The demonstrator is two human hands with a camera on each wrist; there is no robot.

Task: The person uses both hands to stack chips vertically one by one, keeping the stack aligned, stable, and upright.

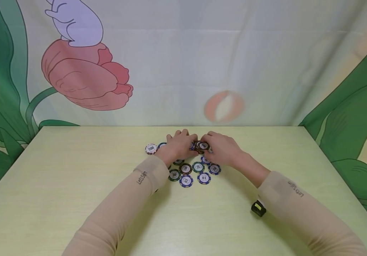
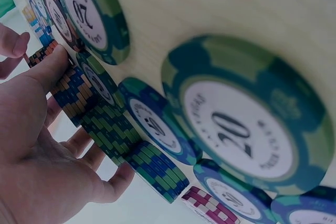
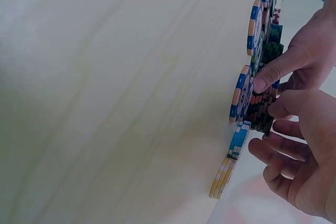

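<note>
My left hand (image 1: 178, 146) grips a stack of blue-and-orange poker chips (image 2: 77, 97) in the row of stacks, thumb on the near side and fingers behind. Its other fingers spread behind a dark green stack (image 2: 111, 129) and a green-and-blue stack (image 2: 160, 174). My right hand (image 1: 223, 148) pinches a stack of dark poker chips (image 3: 257, 115) close beside the left thumb. A dark chip (image 1: 204, 145) lies on top, tilted slightly towards me. The right hand's lower fingers curl loosely, partly hidden in the head view.
Several loose chips lie flat in front of the stacks, among them a green 20 chip (image 1: 174, 174) and a blue 10 chip (image 1: 204, 178). A white 500 chip (image 1: 151, 149) sits at the left, yellow chips (image 3: 222, 178) at the right. A small black object (image 1: 258, 208) lies by the right sleeve.
</note>
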